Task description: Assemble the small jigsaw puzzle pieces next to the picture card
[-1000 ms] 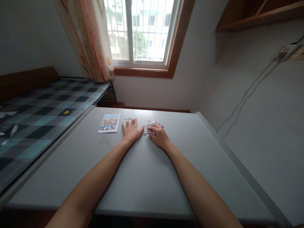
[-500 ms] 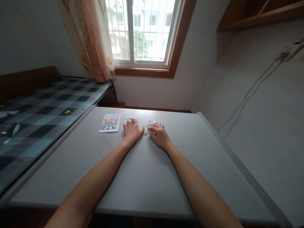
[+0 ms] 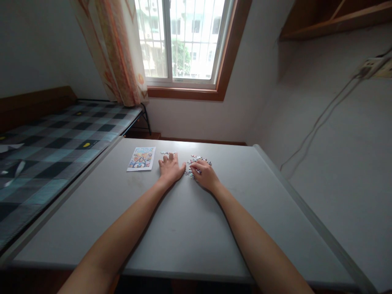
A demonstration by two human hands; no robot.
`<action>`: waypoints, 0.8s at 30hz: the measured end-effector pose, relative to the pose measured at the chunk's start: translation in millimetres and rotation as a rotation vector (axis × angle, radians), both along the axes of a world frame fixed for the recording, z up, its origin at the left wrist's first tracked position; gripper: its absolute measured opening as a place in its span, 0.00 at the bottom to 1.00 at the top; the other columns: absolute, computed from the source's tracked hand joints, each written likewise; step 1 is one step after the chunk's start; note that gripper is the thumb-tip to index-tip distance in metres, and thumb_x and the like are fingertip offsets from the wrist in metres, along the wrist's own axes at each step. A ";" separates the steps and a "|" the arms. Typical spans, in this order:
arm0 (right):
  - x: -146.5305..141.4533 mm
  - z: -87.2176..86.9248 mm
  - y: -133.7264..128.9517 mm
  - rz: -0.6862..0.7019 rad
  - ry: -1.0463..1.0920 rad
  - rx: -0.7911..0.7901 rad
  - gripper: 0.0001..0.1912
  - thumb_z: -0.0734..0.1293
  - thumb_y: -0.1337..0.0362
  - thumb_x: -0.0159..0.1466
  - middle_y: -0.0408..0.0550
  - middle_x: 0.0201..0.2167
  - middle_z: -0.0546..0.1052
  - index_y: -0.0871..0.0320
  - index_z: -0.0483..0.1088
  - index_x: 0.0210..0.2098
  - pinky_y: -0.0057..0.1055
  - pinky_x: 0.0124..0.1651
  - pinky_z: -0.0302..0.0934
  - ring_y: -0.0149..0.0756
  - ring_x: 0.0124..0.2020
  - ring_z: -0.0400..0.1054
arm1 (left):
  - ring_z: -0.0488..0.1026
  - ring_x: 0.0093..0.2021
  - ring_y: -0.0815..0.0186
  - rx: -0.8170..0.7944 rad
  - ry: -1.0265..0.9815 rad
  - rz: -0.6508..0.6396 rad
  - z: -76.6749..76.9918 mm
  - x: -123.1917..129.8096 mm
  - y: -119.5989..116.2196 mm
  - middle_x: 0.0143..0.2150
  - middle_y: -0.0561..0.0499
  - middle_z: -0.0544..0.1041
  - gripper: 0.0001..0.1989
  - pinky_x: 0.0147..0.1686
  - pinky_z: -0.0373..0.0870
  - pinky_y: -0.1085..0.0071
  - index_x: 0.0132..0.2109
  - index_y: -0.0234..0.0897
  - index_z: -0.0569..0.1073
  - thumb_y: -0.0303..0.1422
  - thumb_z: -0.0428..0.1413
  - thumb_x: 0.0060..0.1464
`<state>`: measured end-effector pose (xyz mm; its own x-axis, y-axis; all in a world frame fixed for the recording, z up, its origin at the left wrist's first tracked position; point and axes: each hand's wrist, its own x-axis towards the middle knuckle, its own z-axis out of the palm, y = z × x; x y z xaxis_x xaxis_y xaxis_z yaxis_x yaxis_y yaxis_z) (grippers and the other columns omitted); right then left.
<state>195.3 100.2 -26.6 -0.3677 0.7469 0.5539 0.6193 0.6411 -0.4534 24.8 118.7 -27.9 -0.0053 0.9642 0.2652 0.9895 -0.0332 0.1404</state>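
Observation:
My left hand [image 3: 170,166] lies on the white table with its fingers spread, holding nothing. Just beyond its fingertips is a short row of jigsaw puzzle pieces [image 3: 164,153], partly covered by the fingers. Over a pile of loose jigsaw pieces [image 3: 196,157], my right hand [image 3: 203,173] is closed, thumb and forefinger drawn together in a pinch. Whatever may be between those fingertips is too small to make out. The right hand hides part of the pile. A colourful picture sheet [image 3: 141,159] lies flat to the left of my left hand.
The white table [image 3: 196,228] reaches toward a window [image 3: 183,45] with a curtain [image 3: 113,53] beside it. A bed with a checked cover [image 3: 67,134] stands along the left side. On the right wall are a shelf [image 3: 337,28] and a hanging cable [image 3: 318,120].
Both hands stay in nearly the same place, the left spread and the right pinched over the pile. The view has shifted very slightly.

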 end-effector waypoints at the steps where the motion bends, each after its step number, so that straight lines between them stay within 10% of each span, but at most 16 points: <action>1: 0.1 0.2 0.0 -0.008 -0.002 0.004 0.09 0.62 0.67 0.65 0.49 0.35 0.76 0.56 0.75 0.36 0.32 0.46 0.61 0.36 0.39 0.68 | 0.62 0.53 0.44 0.012 -0.005 -0.004 0.8 0.1 -0.9 0.56 0.35 0.67 0.31 0.50 0.58 0.52 0.61 0.35 0.64 0.49 0.46 0.58; 14: 23.3 10.3 9.5 -0.411 0.037 -0.105 0.08 0.62 0.66 0.62 0.47 0.35 0.77 0.57 0.74 0.34 0.34 0.45 0.55 0.37 0.36 0.69 | 0.71 0.32 0.62 -0.076 -0.235 -0.024 13.0 -6.3 -0.5 0.29 0.48 0.75 0.16 0.30 0.56 0.70 0.28 0.38 0.71 0.39 0.45 0.59; 24: 30.8 9.2 11.8 -0.338 -0.086 -0.217 0.04 0.68 0.63 0.60 0.46 0.35 0.74 0.54 0.76 0.32 0.36 0.45 0.52 0.37 0.37 0.68 | 0.70 0.28 0.65 -0.132 -0.310 -0.127 9.6 -12.4 -0.6 0.26 0.51 0.75 0.14 0.26 0.53 0.72 0.25 0.38 0.71 0.40 0.50 0.54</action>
<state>226.0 112.0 -17.4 -0.1201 0.9297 0.3483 0.8202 0.2906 -0.4928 12.4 118.0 -18.3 0.0557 0.9881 0.1431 0.8882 -0.1145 0.4449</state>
